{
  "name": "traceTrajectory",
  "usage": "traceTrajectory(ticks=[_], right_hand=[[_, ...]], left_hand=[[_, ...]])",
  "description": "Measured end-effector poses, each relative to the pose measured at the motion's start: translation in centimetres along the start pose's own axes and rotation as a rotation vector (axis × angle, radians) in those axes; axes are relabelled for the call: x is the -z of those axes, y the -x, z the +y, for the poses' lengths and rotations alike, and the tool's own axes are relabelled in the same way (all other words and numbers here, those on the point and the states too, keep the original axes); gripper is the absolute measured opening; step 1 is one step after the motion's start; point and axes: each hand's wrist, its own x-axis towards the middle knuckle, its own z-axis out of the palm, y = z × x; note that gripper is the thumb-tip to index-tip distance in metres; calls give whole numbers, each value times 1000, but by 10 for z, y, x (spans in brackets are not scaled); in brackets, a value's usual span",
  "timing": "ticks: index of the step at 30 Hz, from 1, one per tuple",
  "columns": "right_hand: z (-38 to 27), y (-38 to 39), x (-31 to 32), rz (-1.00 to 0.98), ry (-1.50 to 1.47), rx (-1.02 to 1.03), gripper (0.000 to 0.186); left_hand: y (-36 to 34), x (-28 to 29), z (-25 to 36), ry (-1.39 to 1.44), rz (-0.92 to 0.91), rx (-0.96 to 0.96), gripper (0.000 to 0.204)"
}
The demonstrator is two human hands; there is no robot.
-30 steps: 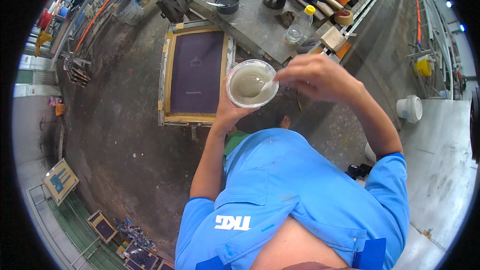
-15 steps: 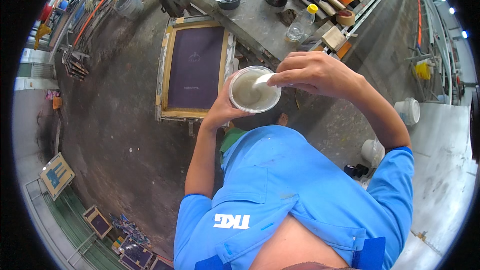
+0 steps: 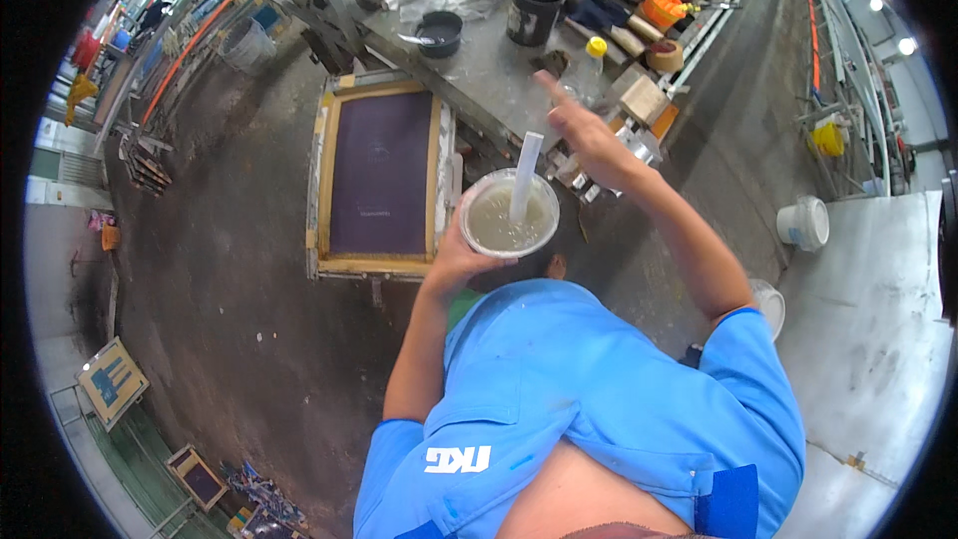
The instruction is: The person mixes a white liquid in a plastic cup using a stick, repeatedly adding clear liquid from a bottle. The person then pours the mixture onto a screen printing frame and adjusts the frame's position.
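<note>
My left hand [image 3: 457,258] is wrapped round a clear plastic tub [image 3: 553,227] of murky greyish liquid [image 3: 489,227], held in front of my waist. A flat white stick [image 3: 526,170] stands by itself in the liquid, leaning slightly with its top above the rim. Beyond the tub, my right hand [image 3: 596,142] reaches over the table's near corner, holding nothing, fingers stretched out and somewhat blurred. Just past it is a clear bottle with a yellow cap [image 3: 596,47], partly hidden behind the fingers.
A wood-edged screen frame [image 3: 436,175] with dark purple mesh stands left of the tub. On the grey table [image 3: 479,85] ahead are a black bowl [image 3: 439,33], black buckets [image 3: 535,8], a tape roll [image 3: 665,55] and wooden blocks [image 3: 639,95]. White buckets [image 3: 803,224] stand on the right.
My right hand has let go of the white stick and moved forward over the table corner. The stick now stands more upright in the tub, and the view has shifted a little.
</note>
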Motion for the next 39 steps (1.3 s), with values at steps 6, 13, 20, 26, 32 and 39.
traceTrajectory(ticks=[6,13,20,26,32,39], right_hand=[[151,-47,60,672,-111,-272,81],[183,-96,52,373,-9,-335,93],[63,-78,45,-156,-105,-35,72],[-100,-47,47,-790,709,208,84],[-151,-42,0,-935,1328,384,76],[-162,-48,-31,-1053,1457,565,67]], left_hand=[[11,-4,10,4,145,-16,116],[38,11,18,2,288,-80,114],[52,18,18,32,424,-112,113],[40,17,9,-217,447,-204,111],[23,7,0,-313,413,-213,109],[18,-2,-3,-311,364,-208,108]])
